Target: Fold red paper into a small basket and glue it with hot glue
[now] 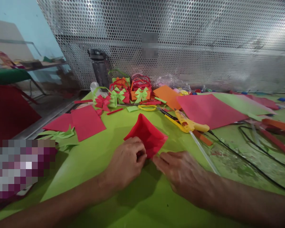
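On a green tabletop (90,155), red paper (150,131) is pinched by left hand (127,161) and right hand (178,167); beyond the grip, it could be creased by uneven tension.

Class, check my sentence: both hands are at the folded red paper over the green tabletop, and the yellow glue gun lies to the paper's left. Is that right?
Not quite: the head view shows the yellow glue gun to the right of the folded red paper. The rest stands: left hand and right hand are at it.
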Demonstrator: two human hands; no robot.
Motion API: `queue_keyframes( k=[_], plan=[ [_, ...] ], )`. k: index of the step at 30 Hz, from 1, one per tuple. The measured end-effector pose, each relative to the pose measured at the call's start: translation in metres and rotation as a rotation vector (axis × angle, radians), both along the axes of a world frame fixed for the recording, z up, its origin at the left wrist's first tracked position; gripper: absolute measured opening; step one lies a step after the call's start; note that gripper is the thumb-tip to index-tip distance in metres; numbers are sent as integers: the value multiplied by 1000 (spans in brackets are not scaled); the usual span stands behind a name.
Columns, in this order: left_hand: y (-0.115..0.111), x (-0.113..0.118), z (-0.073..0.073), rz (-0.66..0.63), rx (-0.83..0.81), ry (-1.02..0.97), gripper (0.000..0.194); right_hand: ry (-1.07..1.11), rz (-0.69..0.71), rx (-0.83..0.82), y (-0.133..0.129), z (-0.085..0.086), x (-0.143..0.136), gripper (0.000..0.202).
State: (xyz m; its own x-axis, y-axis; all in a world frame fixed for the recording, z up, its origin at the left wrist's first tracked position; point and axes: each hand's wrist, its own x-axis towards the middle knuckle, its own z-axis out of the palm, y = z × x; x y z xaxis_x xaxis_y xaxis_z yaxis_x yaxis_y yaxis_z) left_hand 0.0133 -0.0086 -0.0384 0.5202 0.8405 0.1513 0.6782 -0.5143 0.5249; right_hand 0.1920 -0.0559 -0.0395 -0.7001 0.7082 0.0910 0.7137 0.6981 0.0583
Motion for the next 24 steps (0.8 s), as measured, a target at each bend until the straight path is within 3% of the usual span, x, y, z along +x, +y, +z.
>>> queue_keyframes(
  k=[3, 17, 20, 24],
  plan=[
    [-1, 0, 1, 7, 15, 3, 13, -51, -1, 15, -1, 2, -4, 39],
    [3, -11, 6, -8, 11, -16, 20, -84, -23, -29, -2, -1, -7, 30],
    [5, -19, 8, -89, 51, 3, 21, -86, -17, -31, -2, 0, -7, 32],
    [3, -23, 8, -291, 179, 113, 21, -80, -20, -19, -4, 0, -5, 37]
  ],
)
